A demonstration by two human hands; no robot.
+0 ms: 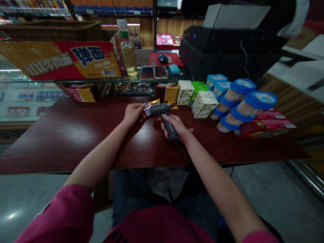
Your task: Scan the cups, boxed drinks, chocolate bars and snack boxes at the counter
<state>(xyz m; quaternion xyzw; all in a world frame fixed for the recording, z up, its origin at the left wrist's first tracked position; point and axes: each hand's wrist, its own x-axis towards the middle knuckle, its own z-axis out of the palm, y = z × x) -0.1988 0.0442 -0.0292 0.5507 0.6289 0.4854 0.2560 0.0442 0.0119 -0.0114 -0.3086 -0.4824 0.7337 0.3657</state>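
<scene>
My right hand [174, 125] is wrapped round the handle of a dark grey barcode scanner [169, 127], whose head points left. In front of it my left hand [134, 114] pinches a small red and yellow packet [148, 109], partly hidden by the scanner head. The scanner's cable drops from the handle toward the table's front edge. Just beyond the scanner, a row of yellow and dark red packets [170, 92] stands at the back of the brown wooden table [96, 135]. Beside it are white and green cartons [204, 104].
Stacked tubs with blue lids [260, 99] and red boxes [270, 123] occupy the table's right side. Above the back edge, a glass shelf carries a noodle carton [88, 64], a bottle [129, 55], a phone [161, 72] and a small blue box [174, 69]. Black equipment [215, 57] stands behind.
</scene>
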